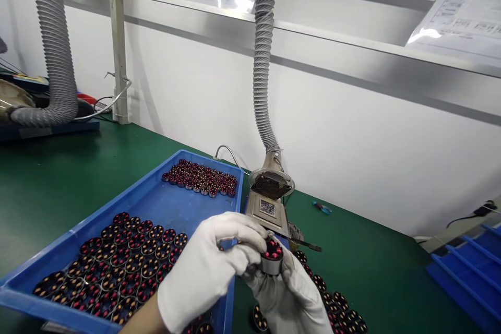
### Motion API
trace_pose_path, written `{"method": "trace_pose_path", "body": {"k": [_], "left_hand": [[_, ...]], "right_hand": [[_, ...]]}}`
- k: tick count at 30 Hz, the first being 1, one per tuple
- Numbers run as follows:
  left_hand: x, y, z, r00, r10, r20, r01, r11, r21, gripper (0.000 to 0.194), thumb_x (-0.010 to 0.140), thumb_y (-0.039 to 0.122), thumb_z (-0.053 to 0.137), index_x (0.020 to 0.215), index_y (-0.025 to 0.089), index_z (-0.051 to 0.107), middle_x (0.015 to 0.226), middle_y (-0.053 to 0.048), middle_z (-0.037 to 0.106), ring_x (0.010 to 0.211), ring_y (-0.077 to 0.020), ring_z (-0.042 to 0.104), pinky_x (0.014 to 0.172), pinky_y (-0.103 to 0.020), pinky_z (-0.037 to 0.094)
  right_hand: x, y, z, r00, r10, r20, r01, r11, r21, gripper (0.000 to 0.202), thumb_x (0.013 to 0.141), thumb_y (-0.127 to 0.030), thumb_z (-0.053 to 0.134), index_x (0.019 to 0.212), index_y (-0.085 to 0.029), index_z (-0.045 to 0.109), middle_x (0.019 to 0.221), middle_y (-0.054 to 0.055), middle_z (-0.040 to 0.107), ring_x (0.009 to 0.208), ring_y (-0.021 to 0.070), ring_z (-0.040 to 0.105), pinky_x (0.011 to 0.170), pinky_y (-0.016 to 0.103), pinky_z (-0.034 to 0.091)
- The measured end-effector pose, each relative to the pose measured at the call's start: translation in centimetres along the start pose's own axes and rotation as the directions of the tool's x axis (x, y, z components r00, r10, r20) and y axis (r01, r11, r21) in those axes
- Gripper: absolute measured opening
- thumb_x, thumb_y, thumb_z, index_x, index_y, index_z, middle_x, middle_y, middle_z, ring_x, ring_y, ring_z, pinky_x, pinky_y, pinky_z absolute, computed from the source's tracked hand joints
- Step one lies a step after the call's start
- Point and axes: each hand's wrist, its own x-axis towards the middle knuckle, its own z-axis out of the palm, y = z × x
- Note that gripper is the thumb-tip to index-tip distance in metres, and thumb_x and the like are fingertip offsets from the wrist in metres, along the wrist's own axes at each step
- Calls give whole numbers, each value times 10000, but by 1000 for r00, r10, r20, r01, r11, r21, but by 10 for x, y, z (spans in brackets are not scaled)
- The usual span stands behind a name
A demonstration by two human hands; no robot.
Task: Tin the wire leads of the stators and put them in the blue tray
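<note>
Both hands wear white gloves and meet at one round metal part (272,257) with red pieces inside a dark top. My right hand (291,292) wraps round its side from below and right. My left hand (219,261) has its fingers closed at the part's upper left edge; whether they pinch anything small is hidden. Dark tweezers (303,243) stick out to the right just above the part, their other end hidden by the fingers. A blue tray (160,211) on the left holds many similar round parts with red or yellow pieces.
Behind my hands stands a metal soldering pot or heater (268,209) under a fume hood (272,182) with a ridged hose (264,57). More round parts (340,310) lie on the green table (376,255). Blue-handled cutters (321,207) and blue racks (469,271) are at right.
</note>
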Motion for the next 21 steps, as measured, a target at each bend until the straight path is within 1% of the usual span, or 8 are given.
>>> {"method": "trace_pose_path", "body": {"k": [2, 3, 6, 8, 13, 16, 19, 21], "left_hand": [[-2, -4, 4, 988, 121, -95, -117, 992, 44, 260, 660, 32, 516, 686, 205, 708, 819, -26, 695, 849, -171, 617, 782, -248, 473], [-3, -6, 5, 978, 162, -131, -156, 986, 55, 271, 663, 29, 524, 702, 221, 711, 822, -14, 697, 869, -168, 613, 797, -241, 470], [-7, -9, 6, 958, 232, -167, -229, 973, 33, 346, 651, 16, 510, 757, 272, 717, 869, 24, 695, 933, -155, 595, 806, -214, 470], [-8, -10, 6, 952, 260, -160, -260, 965, 24, 368, 648, 7, 508, 769, 285, 717, 878, 36, 693, 952, -151, 589, 832, -210, 464], [-8, -10, 7, 964, 218, -152, -222, 975, -12, 332, 682, 5, 534, 758, 279, 706, 887, 29, 688, 965, -156, 593, 829, -207, 473], [-12, -7, 9, 939, 295, -176, -287, 955, 71, 262, 723, 55, 578, 745, 280, 710, 853, 23, 692, 940, -167, 602, 849, -230, 470], [-16, -3, 7, 901, 356, -246, -340, 934, 108, 248, 726, 74, 636, 709, 312, 707, 797, 48, 689, 948, -164, 601, 891, -236, 453], [-16, -1, 5, 908, 314, -279, -307, 949, 70, 249, 732, 83, 632, 716, 320, 705, 869, 53, 688, 996, -160, 587, 875, -219, 457]], "right_hand": [[2, 2, 5, 990, -131, -47, 127, 988, -87, 404, 505, -335, 850, 869, -233, 710, 870, 42, 730, 772, 197, 675, 801, 353, 533], [2, 3, 8, 974, -215, -74, 203, 969, -141, 400, 499, -333, 853, 858, -228, 710, 869, 48, 729, 782, 200, 673, 786, 339, 537], [0, 4, 15, 913, -388, -127, 342, 896, -281, 379, 513, -332, 847, 848, -222, 708, 860, 62, 730, 790, 211, 675, 750, 312, 543], [-2, 5, 18, 905, -408, -124, 357, 884, -303, 372, 519, -348, 842, 843, -226, 709, 856, 64, 730, 789, 209, 675, 751, 305, 540], [-4, 7, 16, 939, -329, -100, 307, 934, -184, 434, 487, -377, 852, 876, -237, 721, 907, 42, 726, 848, 183, 656, 822, 282, 508], [0, 8, 12, 946, -309, -95, 291, 943, -163, 410, 515, -365, 842, 881, -223, 722, 911, 55, 727, 847, 193, 662, 837, 307, 510], [6, 5, 5, 931, -346, -115, 327, 932, -156, 357, 548, -327, 832, 868, -222, 712, 879, 57, 732, 794, 204, 679, 787, 346, 544], [9, 3, 2, 903, -419, -96, 389, 892, -232, 341, 537, -248, 839, 849, -217, 704, 842, 56, 734, 740, 200, 687, 709, 331, 570]]}}
